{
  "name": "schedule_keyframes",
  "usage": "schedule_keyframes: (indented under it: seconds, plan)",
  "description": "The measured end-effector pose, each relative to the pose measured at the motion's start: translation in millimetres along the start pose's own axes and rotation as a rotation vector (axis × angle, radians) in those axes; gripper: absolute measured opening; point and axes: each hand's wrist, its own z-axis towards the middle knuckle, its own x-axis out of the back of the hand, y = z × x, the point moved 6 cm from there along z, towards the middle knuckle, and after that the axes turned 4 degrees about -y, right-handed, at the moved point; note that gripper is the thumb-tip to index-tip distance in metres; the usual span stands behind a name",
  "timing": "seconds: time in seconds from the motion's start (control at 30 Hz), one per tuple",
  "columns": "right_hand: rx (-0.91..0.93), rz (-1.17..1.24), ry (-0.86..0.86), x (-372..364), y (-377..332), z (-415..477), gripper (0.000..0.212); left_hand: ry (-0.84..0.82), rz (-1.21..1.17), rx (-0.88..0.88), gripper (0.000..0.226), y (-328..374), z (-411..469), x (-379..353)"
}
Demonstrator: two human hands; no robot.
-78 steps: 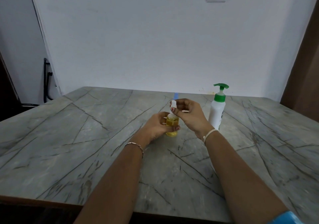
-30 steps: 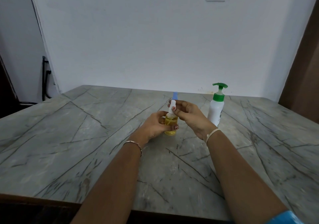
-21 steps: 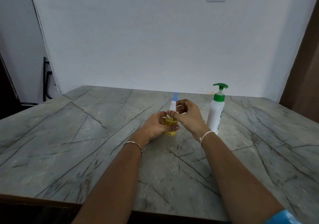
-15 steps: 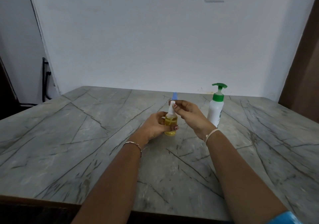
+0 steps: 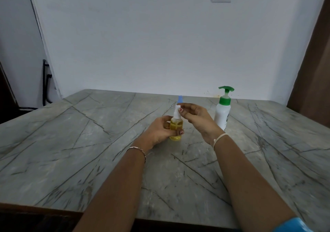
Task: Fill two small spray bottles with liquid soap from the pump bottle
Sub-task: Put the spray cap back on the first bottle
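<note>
One small spray bottle (image 5: 176, 126), filled with yellow liquid, stands upright between the middle of the bench (image 5: 75, 142) and its far edge. The left hand (image 5: 159, 131) curls round its body. The right hand (image 5: 195, 118) pinches the bottle's white spray head (image 5: 177, 110) with bent fingertips. Just behind those fingers a blue cap (image 5: 180, 99) shows, mostly hidden. The white pump bottle (image 5: 222, 114) with a green pump stands near the right hand, closer to the far right corner.
</note>
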Motion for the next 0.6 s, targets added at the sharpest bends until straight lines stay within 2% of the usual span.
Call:
schedule_keyframes:
  seconds: [0.13,0.3,0.4,0.6]
  plan:
    - [-0.007,0.014,-0.107,-4.6,2.8,0.5,0.030,-0.001,0.004,0.005,0.065,-1.7,2.1,0.2]
    - [0.061,-0.087,0.053,-2.3,0.8,0.7,0.026,-0.009,-0.016,0.002,0.064,-1.9,2.0,0.1]
    - [0.092,-0.106,0.082,-1.9,0.6,1.0,0.030,-0.009,-0.002,0.003,0.065,-0.6,2.2,0.1]
    - [0.020,-0.087,-0.074,-5.3,7.6,4.5,0.030,0.004,0.009,-0.003,0.065,-0.8,2.5,0.5]
